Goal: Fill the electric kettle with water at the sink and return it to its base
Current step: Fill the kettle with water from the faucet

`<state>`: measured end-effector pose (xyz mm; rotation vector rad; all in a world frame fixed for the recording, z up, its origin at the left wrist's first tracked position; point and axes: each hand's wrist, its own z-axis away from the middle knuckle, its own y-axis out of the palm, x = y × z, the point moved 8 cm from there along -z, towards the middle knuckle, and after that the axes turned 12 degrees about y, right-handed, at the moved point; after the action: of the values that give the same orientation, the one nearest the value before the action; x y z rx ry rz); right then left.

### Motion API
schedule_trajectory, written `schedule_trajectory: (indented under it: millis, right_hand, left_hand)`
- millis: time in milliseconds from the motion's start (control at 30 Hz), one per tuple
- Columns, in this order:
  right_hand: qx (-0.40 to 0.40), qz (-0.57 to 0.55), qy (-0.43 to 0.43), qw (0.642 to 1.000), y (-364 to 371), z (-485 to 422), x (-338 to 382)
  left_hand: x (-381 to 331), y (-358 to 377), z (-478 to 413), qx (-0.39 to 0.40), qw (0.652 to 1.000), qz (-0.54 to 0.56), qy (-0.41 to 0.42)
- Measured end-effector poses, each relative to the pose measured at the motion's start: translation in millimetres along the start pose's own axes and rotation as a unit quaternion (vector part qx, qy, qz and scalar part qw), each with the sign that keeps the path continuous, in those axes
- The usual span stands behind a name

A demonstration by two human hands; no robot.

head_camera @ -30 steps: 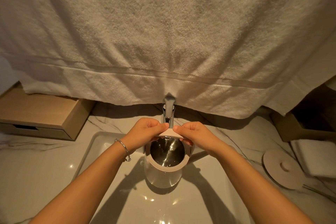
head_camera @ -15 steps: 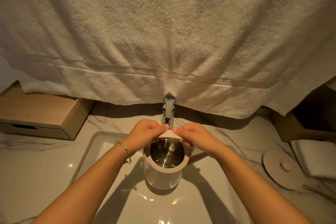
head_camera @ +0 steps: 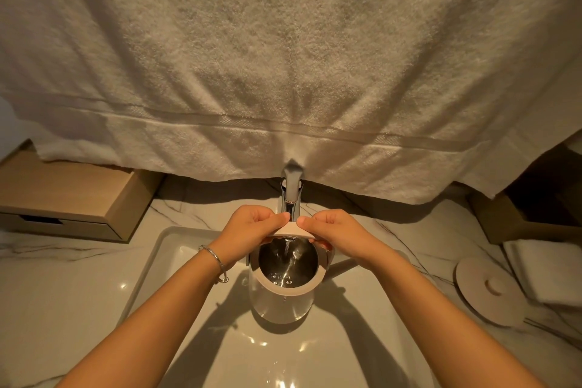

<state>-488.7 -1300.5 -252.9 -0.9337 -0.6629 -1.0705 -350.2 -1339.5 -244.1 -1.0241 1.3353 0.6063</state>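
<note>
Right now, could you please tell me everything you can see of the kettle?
The kettle is a pale, smooth cylinder with a shiny metal inside and an open top. It is upright in the sink, under the tap, and a thin stream of water falls into it. The left hand and right hand each pinch a pale piece at its far rim.

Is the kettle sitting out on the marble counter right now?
No, the kettle is in the sink basin under the faucet, with the left hand and right hand holding its rim.
</note>
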Motion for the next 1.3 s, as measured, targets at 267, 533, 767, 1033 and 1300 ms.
schedule_trajectory:
  millis: [267, 533, 767, 1033, 1300]
  right_hand:
    - [0.001, 0.002, 0.004, 1.000, 0.2, -0.4, 0.5]
    - [0.003, 0.006, 0.001, 1.000, 0.0, 1.5, 1.1]
    - [-0.004, 0.000, 0.001, 1.000, -1.5, 1.7, 1.8]
    - [0.001, -0.002, -0.003, 1.000, -1.2, 3.5, 4.6]
    - [-0.004, -0.005, -0.002, 1.000, -1.9, 4.2, 3.8]
  left_hand:
    - [-1.2, 0.1, 2.1, -0.004, 1.000, 0.001, -0.003]
    - [-0.2, 1.9, 3.0, -0.009, 1.000, 0.006, -0.003]
    - [-0.7, 1.9, 0.9, -0.004, 1.000, 0.006, -0.002]
    - [0.8, 1.6, 1.2, -0.002, 1.000, 0.014, -0.001]
    - [-0.4, 2.6, 0.3, 0.002, 1.000, 0.018, -0.003]
